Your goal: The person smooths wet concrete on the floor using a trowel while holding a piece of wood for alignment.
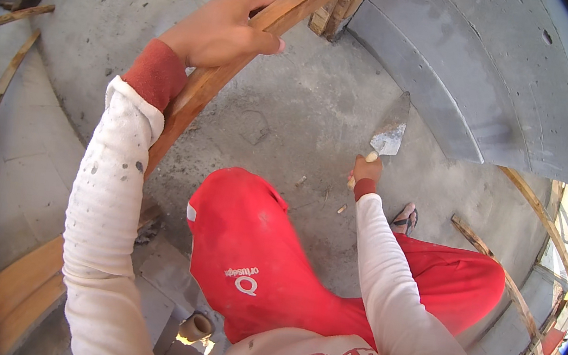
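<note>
My left hand (227,32) is closed round a long reddish-brown wooden plank (195,95), which rises from beside my knee to the top of the view and looks curved through the lens. Lower and to the right, my right hand (366,169) grips a trowel (389,139) by its pale handle. Grey mortar smears cover the trowel's blade. Its darker tip points away from me, close to the foot of the grey wall (480,81). Both my forearms wear dirty white sleeves with red cuffs.
Rough grey concrete floor (272,98) spreads around me, with small chips on it. Wooden blocks (329,16) stand against the wall's far end. A pipe end (196,326) shows at lower left, near orange-brown boards (26,281). Timber strips (535,208) lean at right. My sandalled foot (406,219) rests nearby.
</note>
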Demonstrator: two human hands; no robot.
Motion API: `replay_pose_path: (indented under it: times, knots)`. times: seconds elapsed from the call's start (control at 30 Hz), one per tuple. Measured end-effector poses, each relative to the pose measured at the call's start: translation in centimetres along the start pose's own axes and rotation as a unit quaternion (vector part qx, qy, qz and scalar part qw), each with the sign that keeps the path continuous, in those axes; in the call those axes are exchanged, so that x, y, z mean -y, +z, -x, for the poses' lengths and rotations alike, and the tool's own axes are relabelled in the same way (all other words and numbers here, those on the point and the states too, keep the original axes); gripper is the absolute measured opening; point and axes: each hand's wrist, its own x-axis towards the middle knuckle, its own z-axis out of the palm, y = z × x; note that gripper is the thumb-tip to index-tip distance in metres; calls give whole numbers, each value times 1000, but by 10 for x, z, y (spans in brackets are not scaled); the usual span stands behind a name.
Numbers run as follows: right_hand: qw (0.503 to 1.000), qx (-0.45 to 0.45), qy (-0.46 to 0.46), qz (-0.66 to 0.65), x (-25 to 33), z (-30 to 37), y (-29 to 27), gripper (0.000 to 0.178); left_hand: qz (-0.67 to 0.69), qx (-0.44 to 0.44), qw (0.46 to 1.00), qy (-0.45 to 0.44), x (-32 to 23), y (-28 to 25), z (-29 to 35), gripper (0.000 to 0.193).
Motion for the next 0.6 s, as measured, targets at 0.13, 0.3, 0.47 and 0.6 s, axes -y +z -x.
replay_pose_path:
  times: [0.13, 0.3, 0.47, 0.6]
  knots:
    - [995, 80, 0, 58, 2, 29, 49, 22, 32, -2, 999, -10, -2, 6, -3, 63]
    - [973, 117, -117, 162, -26, 49, 48, 29, 35, -26, 999, 28, 4, -4, 16, 49]
    - [992, 105, 49, 56, -15, 56, 11, 34, 17, -37, 999, 12, 7, -8, 22, 49]
    - [928, 28, -253, 272, -83, 50, 24, 27, 51, -43, 997, 28, 4, 10, 1, 51]
